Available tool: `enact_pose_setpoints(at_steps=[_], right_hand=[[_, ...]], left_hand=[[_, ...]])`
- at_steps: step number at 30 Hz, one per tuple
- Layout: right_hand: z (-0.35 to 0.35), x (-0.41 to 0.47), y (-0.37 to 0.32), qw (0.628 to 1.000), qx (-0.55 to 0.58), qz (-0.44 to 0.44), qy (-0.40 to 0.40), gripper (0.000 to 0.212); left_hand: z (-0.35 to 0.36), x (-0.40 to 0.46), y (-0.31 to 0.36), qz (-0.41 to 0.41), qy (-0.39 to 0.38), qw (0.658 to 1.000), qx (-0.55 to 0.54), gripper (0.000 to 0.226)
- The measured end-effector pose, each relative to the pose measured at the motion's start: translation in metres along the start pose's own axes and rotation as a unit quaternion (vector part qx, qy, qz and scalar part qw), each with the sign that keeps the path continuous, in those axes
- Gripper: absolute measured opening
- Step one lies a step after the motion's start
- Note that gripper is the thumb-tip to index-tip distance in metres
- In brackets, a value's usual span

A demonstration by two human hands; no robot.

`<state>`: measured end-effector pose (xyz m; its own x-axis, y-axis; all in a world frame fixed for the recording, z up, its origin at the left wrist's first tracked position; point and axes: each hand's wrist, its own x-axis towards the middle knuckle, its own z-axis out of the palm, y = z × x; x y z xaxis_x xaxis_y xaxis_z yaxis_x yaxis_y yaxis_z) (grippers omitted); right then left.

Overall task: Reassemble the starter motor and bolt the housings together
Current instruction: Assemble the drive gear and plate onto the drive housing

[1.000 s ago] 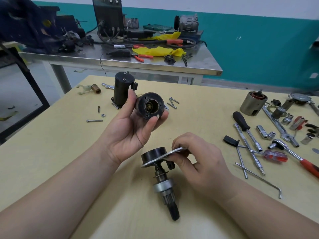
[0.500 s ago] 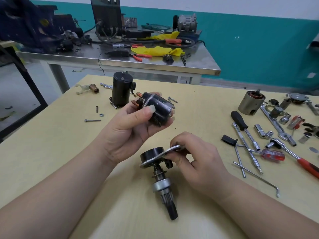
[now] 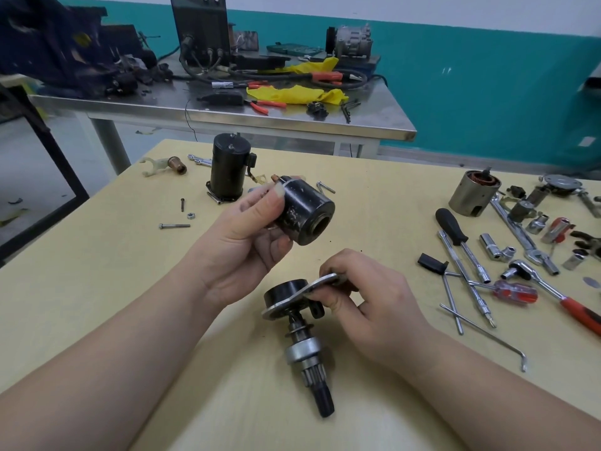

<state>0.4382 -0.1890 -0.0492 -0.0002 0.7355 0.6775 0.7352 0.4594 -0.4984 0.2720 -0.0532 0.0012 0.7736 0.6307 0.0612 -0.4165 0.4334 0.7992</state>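
Observation:
My left hand (image 3: 247,236) grips a black cylindrical solenoid (image 3: 304,214) above the yellow table (image 3: 97,271), its open bore turned down and to the right. My right hand (image 3: 367,297) pinches the silver plate of the drive assembly (image 3: 302,320), whose toothed pinion shaft (image 3: 317,379) points toward me and rests on the table. A black motor body (image 3: 227,170) stands upright behind my left hand. Loose bolts (image 3: 174,226) and a nut (image 3: 191,216) lie to the left.
A grey field housing with copper windings (image 3: 474,193) stands at the right. Sockets, a ratchet (image 3: 553,288), screwdrivers (image 3: 455,236) and rods crowd the right side. A plastic fork lever and bronze bush (image 3: 164,165) lie at the far left. A cluttered steel bench (image 3: 292,115) stands behind.
My left hand has turned the solenoid, so its open bore now faces down and right instead of toward me. My right hand and the drive assembly have stayed put.

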Motion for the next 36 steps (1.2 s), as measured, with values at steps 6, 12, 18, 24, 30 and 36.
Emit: enact_pose_setpoints(at_steps=[6,12,18,24,30,36], right_hand=[[-0.001,0.000,-0.001,1.000,0.007,0.001,-0.004,0.020],[-0.001,0.000,-0.001,1.000,0.004,0.002,-0.006,0.019],[-0.001,0.001,-0.003,1.000,0.004,0.008,-0.007,0.022],[0.000,0.001,-0.002,1.000,0.006,0.009,-0.007,0.020],[0.000,0.000,-0.001,1.000,0.005,0.008,-0.011,0.016],[0.000,0.000,-0.001,1.000,0.002,0.007,-0.012,0.016]], left_hand=[[-0.001,-0.005,0.007,-0.042,-0.033,0.993,-0.108,0.068],[0.000,-0.008,0.009,-0.056,-0.033,0.994,-0.086,0.067],[0.005,-0.006,0.008,-0.094,-0.020,0.995,-0.025,0.065],[-0.001,-0.008,0.012,-0.095,-0.067,0.991,-0.060,0.050],[0.005,-0.005,0.007,-0.042,0.014,0.999,0.023,0.040],[0.006,-0.004,0.007,-0.009,0.024,0.998,0.051,0.033]])
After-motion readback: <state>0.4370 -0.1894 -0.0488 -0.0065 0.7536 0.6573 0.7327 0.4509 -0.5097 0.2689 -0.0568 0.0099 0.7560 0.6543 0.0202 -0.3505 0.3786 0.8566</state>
